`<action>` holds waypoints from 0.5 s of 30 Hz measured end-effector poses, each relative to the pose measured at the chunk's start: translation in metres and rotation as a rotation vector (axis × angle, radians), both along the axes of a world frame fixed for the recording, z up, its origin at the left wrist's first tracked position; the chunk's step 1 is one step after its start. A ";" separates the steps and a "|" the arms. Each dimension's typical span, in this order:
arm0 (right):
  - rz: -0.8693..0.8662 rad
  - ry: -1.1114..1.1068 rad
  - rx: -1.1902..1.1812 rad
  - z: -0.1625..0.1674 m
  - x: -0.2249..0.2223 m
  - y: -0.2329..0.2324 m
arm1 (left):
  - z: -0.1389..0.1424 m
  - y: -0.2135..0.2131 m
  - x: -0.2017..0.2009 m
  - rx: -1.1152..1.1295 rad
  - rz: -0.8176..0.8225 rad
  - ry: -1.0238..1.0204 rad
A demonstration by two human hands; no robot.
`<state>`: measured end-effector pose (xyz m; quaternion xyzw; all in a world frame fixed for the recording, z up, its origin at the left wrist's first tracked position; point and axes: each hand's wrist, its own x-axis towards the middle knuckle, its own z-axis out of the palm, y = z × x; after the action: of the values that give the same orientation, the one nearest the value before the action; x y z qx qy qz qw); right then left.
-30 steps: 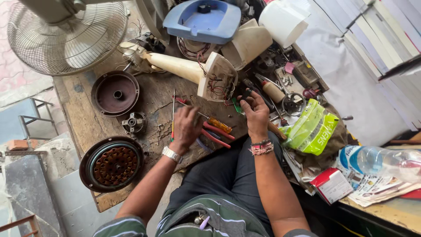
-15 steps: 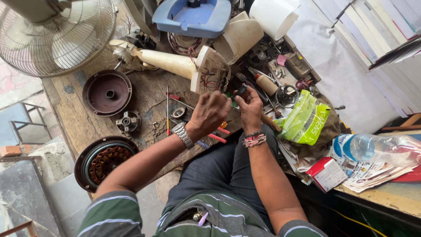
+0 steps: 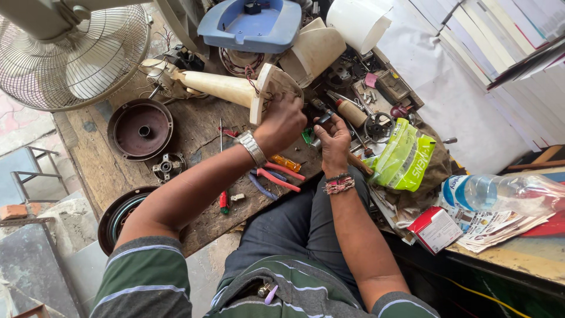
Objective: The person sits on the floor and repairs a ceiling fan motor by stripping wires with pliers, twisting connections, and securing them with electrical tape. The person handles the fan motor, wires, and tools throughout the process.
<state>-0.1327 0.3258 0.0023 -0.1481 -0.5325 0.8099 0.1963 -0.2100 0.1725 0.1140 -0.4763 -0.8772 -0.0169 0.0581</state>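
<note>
My left hand (image 3: 283, 121), with a metal watch on its wrist, grips the round end of a cream plastic fan part (image 3: 220, 88) that lies on its side on the wooden workbench (image 3: 100, 171). Wires show inside that round end. Just to the right, my right hand (image 3: 333, 140), with bead bracelets on its wrist, pinches a small dark tool (image 3: 321, 118) next to the cream part. Red-handled pliers (image 3: 278, 175) lie on the bench below my left wrist. A red-handled screwdriver (image 3: 223, 200) lies under my left forearm.
A wire fan guard (image 3: 76, 56) stands at the back left, with a blue plastic housing (image 3: 250, 23) at the back. Two round motor covers (image 3: 140, 128) (image 3: 118, 219) lie on the left. On the right are a green packet (image 3: 406, 156), a water bottle (image 3: 500, 191) and a red-and-white box (image 3: 435, 229).
My left hand rose from the bench near the pliers and took hold of the cream part's round end. My right hand stayed close beside it.
</note>
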 end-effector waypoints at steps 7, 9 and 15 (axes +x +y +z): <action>-0.023 0.144 -0.144 0.013 -0.001 0.005 | -0.017 0.019 -0.043 0.130 -0.034 -0.184; -0.027 0.167 -0.068 0.019 0.001 0.002 | -0.022 0.022 -0.046 0.104 -0.007 -0.233; 0.052 -0.144 0.223 0.019 0.000 -0.008 | -0.026 0.015 -0.038 0.132 -0.034 -0.084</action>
<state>-0.1332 0.3174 0.0216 -0.1692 -0.6356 0.7379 0.1515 -0.2485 0.1878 0.0882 -0.4854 -0.8675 -0.0953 0.0523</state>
